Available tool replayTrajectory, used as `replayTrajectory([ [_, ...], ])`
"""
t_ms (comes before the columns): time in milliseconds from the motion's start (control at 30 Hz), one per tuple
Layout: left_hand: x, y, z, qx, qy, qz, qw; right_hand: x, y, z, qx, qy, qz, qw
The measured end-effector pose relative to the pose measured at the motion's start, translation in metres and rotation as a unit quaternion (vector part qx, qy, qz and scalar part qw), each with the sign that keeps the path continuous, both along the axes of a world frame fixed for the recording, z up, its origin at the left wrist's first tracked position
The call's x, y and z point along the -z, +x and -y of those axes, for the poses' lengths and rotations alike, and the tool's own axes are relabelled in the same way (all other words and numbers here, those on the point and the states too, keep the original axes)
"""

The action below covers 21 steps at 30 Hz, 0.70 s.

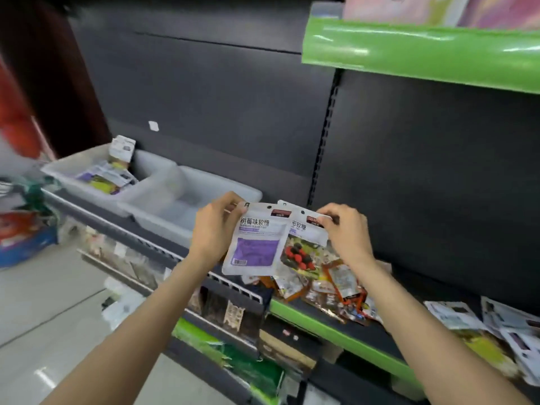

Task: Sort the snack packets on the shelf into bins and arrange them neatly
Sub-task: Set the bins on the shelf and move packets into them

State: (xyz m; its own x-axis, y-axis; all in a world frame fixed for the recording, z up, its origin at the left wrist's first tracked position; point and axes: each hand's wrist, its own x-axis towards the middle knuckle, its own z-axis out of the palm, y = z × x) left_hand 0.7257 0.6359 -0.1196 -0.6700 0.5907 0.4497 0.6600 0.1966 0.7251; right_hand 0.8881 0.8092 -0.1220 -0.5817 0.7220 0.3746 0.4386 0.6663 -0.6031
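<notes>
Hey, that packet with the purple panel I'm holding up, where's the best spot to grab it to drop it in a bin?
Probably keep to the top edge. The purple-panel packet hangs flat and upright from its top left corner, pinched by the left hand, overlapping the berry packet held by the right hand. Its left edge is free too.

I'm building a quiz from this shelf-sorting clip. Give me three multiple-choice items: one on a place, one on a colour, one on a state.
1. Where do the loose orange-brown snack packets lie?
A. on the shelf below the hands
B. in a bin
C. on the floor

2. What colour is the panel on the white pouch gripped by the left hand?
A. yellow
B. purple
C. blue

3. How is the nearer translucent grey plastic bin?
A. heaped full
B. overturned
C. shows no packets

Answers:
1 A, the pile sits on the green-edged shelf.
2 B, a purple block fills its lower front.
3 C, only its bare floor shows, while the farther grey bin holds packets.
</notes>
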Motion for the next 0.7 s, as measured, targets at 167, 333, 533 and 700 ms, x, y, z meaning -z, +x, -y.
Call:
replayTrajectory([
  [167, -0.010, -0.090, 0.050, -0.023, 0.004, -0.003, 1.000, -0.012, -0.101, 0.047, -0.025, -0.017, -0.030, 0.999],
  [333, -0.014, -0.169, 0.080, -0.068, 0.036, 0.029, 0.997, -0.018, -0.197, 0.076, -0.065, -0.014, -0.036, 0.997],
  [533, -0.009, -0.268, 0.096, -0.117, 0.044, 0.062, 0.990, -0.019, -0.315, 0.091, -0.108, -0.039, -0.061, 0.992],
  [700, -0.019, -0.357, 0.095, -0.168, 0.046, 0.060, 0.983, -0.020, -0.412, 0.085, -0.141, -0.078, -0.082, 0.984],
])
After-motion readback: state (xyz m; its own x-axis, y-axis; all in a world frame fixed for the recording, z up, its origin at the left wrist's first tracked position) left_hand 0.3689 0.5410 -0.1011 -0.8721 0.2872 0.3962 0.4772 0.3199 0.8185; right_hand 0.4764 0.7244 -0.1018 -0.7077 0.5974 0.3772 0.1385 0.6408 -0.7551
